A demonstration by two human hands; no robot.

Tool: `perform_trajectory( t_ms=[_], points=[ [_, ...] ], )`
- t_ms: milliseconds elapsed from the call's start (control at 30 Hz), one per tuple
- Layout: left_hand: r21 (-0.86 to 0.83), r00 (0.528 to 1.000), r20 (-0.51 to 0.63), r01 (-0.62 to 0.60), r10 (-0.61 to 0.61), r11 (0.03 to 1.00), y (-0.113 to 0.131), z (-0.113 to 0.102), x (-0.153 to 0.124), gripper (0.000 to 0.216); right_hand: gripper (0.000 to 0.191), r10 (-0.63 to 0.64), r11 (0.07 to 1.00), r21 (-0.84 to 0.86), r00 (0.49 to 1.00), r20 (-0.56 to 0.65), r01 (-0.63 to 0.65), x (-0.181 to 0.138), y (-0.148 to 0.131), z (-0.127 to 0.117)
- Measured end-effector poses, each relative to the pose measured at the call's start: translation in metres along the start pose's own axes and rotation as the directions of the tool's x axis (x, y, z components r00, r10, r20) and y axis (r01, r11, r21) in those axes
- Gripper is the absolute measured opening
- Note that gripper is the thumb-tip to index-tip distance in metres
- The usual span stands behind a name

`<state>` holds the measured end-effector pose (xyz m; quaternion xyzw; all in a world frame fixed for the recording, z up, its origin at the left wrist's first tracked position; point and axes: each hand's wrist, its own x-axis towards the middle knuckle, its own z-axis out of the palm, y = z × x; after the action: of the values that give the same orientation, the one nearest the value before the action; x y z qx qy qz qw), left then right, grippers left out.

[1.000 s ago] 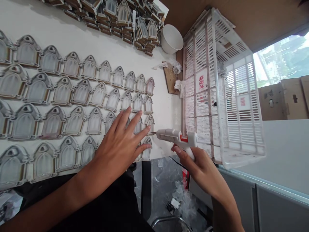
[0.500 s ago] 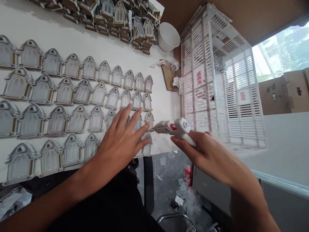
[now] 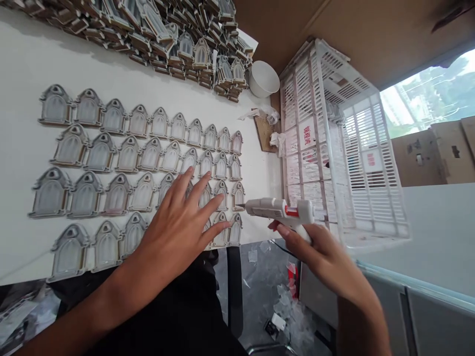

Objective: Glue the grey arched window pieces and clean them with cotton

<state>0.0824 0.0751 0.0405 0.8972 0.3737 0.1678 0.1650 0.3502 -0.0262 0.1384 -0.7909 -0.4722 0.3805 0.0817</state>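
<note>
A white glue gun (image 3: 272, 208) with red parts is in my right hand (image 3: 315, 249), my fingers wrapped round its handle. Its dark nozzle points left, at the lower edge of a small arched window-shaped piece (image 3: 238, 196) at the right end of a row; whether it touches is too small to tell. My left hand (image 3: 185, 215) is spread over the right part of the lower rows, fingers apart, hiding several pieces. Rows of the same grey arched pieces (image 3: 87, 194) with pale panes lie on the white table (image 3: 22, 148).
Many more arched pieces (image 3: 156, 44) are heaped at the back. Beside them stands a white bowl (image 3: 264, 79). A white plastic crate (image 3: 334, 148) lies on its side at the right, near a brown board (image 3: 264, 133). Scraps litter the grey floor (image 3: 256, 291) below the table edge.
The view has shifted, so the table appears further right and lower. The glue gun has turned more side-on, its nozzle still near the row's right end. My left hand stays spread over the pieces.
</note>
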Motion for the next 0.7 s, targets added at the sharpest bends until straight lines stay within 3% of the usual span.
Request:
perform_trajectory(
  t_ms=[200, 433, 700],
  points=[
    [0.022, 0.999, -0.016, -0.048, 0.049, 0.999, -0.007, 0.001, -0.003, 0.049, 0.059, -0.103, 0.989, 0.100, 0.990, -0.092, 0.113, 0.027, -0.004, 0.046],
    [0.015, 0.999, -0.003, -0.035, 0.035, 0.999, -0.007, 0.002, -0.003, 0.048, 0.061, -0.076, 0.989, 0.117, 0.994, -0.079, 0.085, 0.031, 0.003, 0.057],
    [-0.009, 1.000, -0.015, -0.017, 0.017, 1.000, -0.005, 0.006, -0.007, 0.048, 0.058, -0.185, 0.968, -0.199, 0.970, -0.158, 0.152, 0.028, -0.011, 0.052]
  ],
)
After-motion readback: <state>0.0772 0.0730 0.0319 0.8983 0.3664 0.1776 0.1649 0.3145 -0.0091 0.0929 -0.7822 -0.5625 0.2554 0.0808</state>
